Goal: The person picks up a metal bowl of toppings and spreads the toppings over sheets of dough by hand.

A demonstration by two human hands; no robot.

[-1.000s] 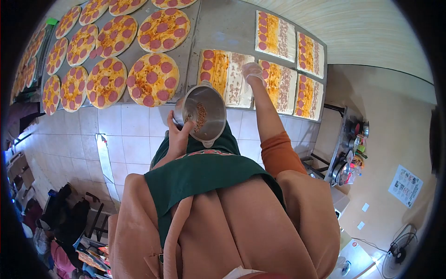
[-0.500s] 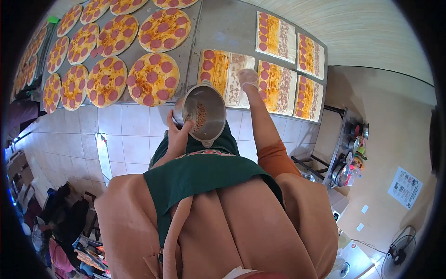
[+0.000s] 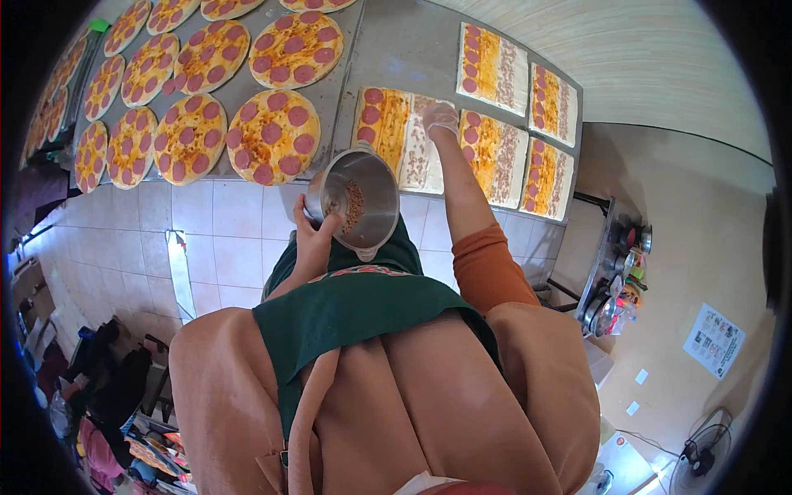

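Observation:
My left hand (image 3: 316,237) grips the rim of a metal pot (image 3: 381,196), which is tilted and has a little crumbled brown topping (image 3: 354,206) at its bottom. My right hand (image 3: 440,120), in a clear glove, is over the upper right part of a rectangular dough sheet (image 3: 417,169). That sheet carries sausage slices and orange sauce on its left side and scattered brown bits on its right. The right fingers are blurred, and whether they hold anything cannot be made out. More topped rectangles, such as this one (image 3: 492,70), lie behind and to the right.
Round pizzas with sausage slices (image 3: 274,137) stand in rows on the metal table (image 3: 400,41) at left. A side rack with pots (image 3: 601,313) is at right, beside a wall with a paper notice (image 3: 714,340). A fan (image 3: 700,455) stands at lower right.
My right hand has shifted from the right edge of the near-left rectangle to its upper right part. The pot stays in my left hand, and the whole view has moved slightly.

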